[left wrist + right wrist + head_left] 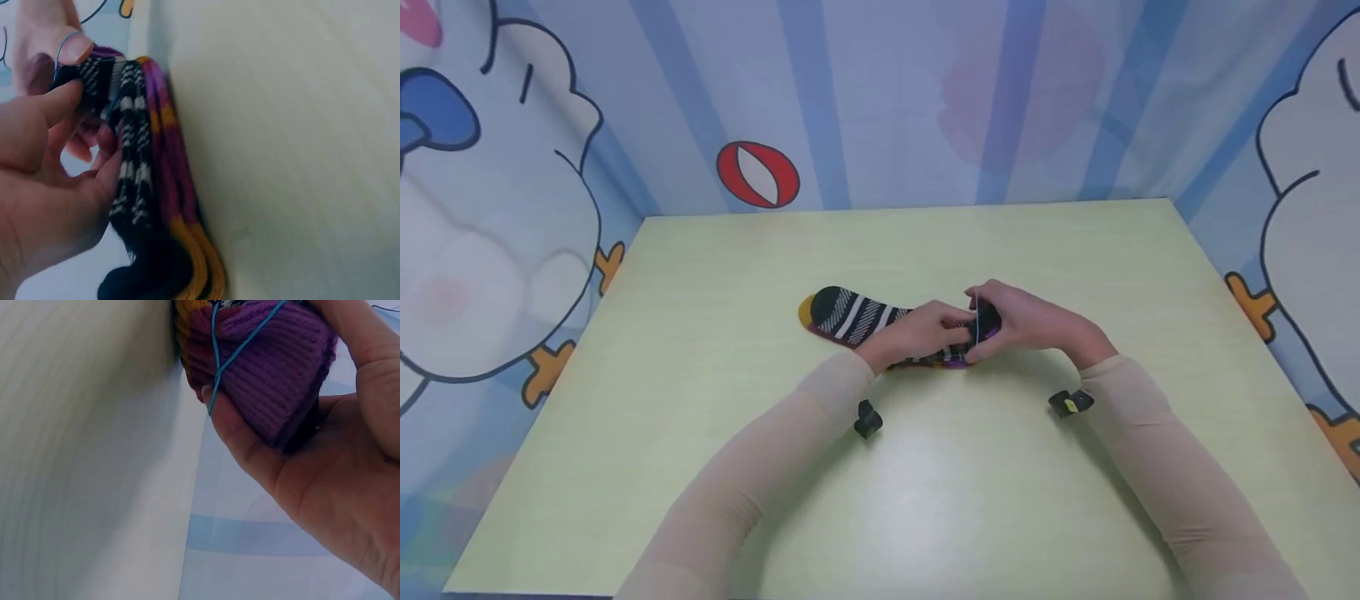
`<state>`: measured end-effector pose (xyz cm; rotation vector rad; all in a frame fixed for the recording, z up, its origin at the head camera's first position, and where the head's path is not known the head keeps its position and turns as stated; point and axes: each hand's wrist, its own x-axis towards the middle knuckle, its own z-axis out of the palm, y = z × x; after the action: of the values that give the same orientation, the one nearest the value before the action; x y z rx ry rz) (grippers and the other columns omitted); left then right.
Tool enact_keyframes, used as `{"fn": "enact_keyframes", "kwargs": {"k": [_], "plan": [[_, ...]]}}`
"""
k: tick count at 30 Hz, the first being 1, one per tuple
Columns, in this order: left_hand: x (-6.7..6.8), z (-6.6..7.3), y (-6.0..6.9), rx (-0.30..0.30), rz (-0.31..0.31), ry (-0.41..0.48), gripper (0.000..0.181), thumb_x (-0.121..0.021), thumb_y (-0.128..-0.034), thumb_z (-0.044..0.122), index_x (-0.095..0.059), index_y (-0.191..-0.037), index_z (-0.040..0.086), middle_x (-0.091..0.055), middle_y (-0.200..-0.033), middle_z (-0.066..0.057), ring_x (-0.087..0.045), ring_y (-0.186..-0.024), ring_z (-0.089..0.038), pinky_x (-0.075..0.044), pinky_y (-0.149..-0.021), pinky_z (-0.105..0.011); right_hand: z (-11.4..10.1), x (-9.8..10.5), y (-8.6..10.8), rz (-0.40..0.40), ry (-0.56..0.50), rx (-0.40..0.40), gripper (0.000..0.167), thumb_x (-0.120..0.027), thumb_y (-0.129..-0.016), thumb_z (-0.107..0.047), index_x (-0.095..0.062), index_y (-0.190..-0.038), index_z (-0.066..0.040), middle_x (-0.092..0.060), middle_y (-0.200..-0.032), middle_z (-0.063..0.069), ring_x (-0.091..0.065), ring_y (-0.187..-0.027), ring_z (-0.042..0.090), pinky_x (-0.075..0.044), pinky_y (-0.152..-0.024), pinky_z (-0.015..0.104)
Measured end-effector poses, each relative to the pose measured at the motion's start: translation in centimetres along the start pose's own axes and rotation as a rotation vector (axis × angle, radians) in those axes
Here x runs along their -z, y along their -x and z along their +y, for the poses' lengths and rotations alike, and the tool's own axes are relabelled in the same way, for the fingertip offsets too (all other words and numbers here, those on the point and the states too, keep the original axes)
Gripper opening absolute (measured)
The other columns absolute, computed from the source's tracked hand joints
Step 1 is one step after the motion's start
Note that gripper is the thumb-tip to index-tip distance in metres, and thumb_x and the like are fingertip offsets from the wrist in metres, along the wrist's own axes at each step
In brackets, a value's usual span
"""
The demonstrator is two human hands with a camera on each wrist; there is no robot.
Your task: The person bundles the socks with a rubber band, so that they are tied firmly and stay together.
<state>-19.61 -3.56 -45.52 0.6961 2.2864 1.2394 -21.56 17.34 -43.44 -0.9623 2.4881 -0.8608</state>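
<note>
A stack of patterned socks lies on the table: a black-and-white striped pair (859,318) on top, a purple, maroon and yellow pair (177,162) beneath. My left hand (921,335) holds the stack near the cuff end, fingers and thumb about the fabric. At the cuffs, my right hand (1033,321) has a thin blue elastic band (217,347) hooked on thumb and finger, stretched across the socks. In the right wrist view the band crosses itself over the ribbed purple cuff (269,381), close to the thumb tip. The cuffs sit inside the right hand's curve.
The pale yellow-green table (737,258) reaches to a cartoon-printed fabric backdrop (895,100) behind and at both sides. A small black wrist camera (868,419) hangs under the left sleeve, another camera (1071,403) under the right.
</note>
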Motion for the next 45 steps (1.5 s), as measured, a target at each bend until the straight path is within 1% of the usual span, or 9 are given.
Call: {"fn": "enact_keyframes", "kwargs": {"k": [4, 9, 15, 23, 25, 33, 39, 41, 45], "plan": [[-0.8, -0.3, -0.5, -0.027, 0.103, -0.074, 0.031, -0.06, -0.1012, 0.019, -0.068, -0.131, 0.014, -0.07, -0.119, -0.002, -0.055, -0.083, -0.01, -0.043, -0.074, -0.02, 0.2, 0.0, 0.0, -0.004, 0.024, 0.045, 0.07, -0.089, -0.075, -0.026, -0.056, -0.13, 0.003, -0.055, -0.116, 0.013, -0.055, -0.099, 0.024, -0.048, -0.088, 0.04], [-1.2, -0.6, -0.7, -0.007, 0.158, -0.103, 0.029, -0.064, -0.0995, 0.02, -0.07, -0.127, 0.013, -0.069, -0.123, -0.005, -0.06, -0.098, -0.01, -0.046, -0.083, -0.02, 0.9, 0.0, 0.4, -0.007, 0.049, 0.137, 0.05, -0.082, -0.079, -0.01, -0.066, -0.126, -0.004, -0.057, -0.114, 0.009, -0.055, -0.099, 0.023, -0.048, -0.087, 0.041], [-1.2, -0.6, -0.7, 0.008, 0.208, -0.064, 0.023, -0.067, -0.0974, 0.019, -0.076, -0.117, 0.011, -0.07, -0.119, -0.005, -0.061, -0.105, -0.012, -0.046, -0.088, -0.021, 1.3, -0.1, 0.6, -0.001, 0.013, 0.155, 0.059, -0.083, -0.079, -0.011, -0.063, -0.133, -0.002, -0.055, -0.118, 0.009, -0.055, -0.102, 0.024, -0.049, -0.086, 0.04], [-1.5, -0.4, -0.9, 0.041, 0.309, -0.105, 0.018, -0.075, -0.0912, 0.03, -0.077, -0.091, 0.012, -0.072, -0.088, 0.004, -0.062, -0.083, -0.01, -0.047, -0.071, -0.021, 1.4, -0.1, 0.1, -0.025, 0.003, 0.113, 0.058, -0.087, -0.078, -0.021, -0.066, -0.129, -0.005, -0.054, -0.119, 0.008, -0.053, -0.105, 0.024, -0.046, -0.091, 0.041], [-1.4, -0.4, -0.9, 0.042, 0.307, -0.11, 0.017, -0.075, -0.0914, 0.028, -0.074, -0.088, 0.011, -0.071, -0.083, 0.004, -0.061, -0.081, -0.011, -0.046, -0.071, -0.022, 1.4, -0.1, 0.0, -0.019, 0.017, 0.122, 0.057, -0.085, -0.078, -0.017, -0.066, -0.13, -0.004, -0.054, -0.118, 0.009, -0.053, -0.105, 0.025, -0.047, -0.09, 0.041], [-1.0, -0.1, -1.2, 0.072, 0.192, -0.1, 0.009, -0.071, -0.0943, 0.016, -0.073, -0.1, 0.009, -0.071, -0.095, 0.001, -0.062, -0.091, -0.011, -0.047, -0.081, -0.022, 2.4, -0.2, 0.0, 0.0, 0.02, 0.093, 0.053, -0.078, -0.078, -0.005, -0.066, -0.129, 0.0, -0.052, -0.115, 0.012, -0.053, -0.104, 0.028, -0.048, -0.087, 0.04], [-1.0, 0.0, -1.1, 0.09, 0.216, -0.041, 0.011, -0.073, -0.0912, 0.013, -0.072, -0.1, 0.007, -0.07, -0.091, -0.001, -0.063, -0.087, -0.013, -0.048, -0.078, -0.022, 2.7, -0.3, 0.4, -0.013, 0.021, 0.055, 0.048, -0.075, -0.078, -0.007, -0.062, -0.123, 0.002, -0.051, -0.116, 0.016, -0.053, -0.103, 0.028, -0.047, -0.09, 0.042], [-1.1, 0.0, -1.0, 0.074, 0.231, -0.081, 0.012, -0.073, -0.0914, 0.013, -0.073, -0.102, 0.007, -0.071, -0.091, -0.001, -0.063, -0.086, -0.012, -0.048, -0.078, -0.022, 2.6, -0.2, 0.4, -0.013, 0.024, 0.033, 0.047, -0.075, -0.079, -0.01, -0.06, -0.121, 0.001, -0.05, -0.116, 0.017, -0.052, -0.103, 0.029, -0.047, -0.09, 0.042], [-1.2, 0.2, -0.7, 0.043, 0.244, -0.266, 0.016, -0.074, -0.0909, 0.014, -0.075, -0.106, 0.009, -0.073, -0.093, 0.0, -0.065, -0.086, -0.01, -0.049, -0.079, -0.023, 2.8, 0.1, 0.4, -0.022, 0.003, -0.016, 0.044, -0.075, -0.088, -0.025, -0.058, -0.123, -0.005, -0.049, -0.12, 0.016, -0.051, -0.104, 0.028, -0.046, -0.09, 0.042]]}}
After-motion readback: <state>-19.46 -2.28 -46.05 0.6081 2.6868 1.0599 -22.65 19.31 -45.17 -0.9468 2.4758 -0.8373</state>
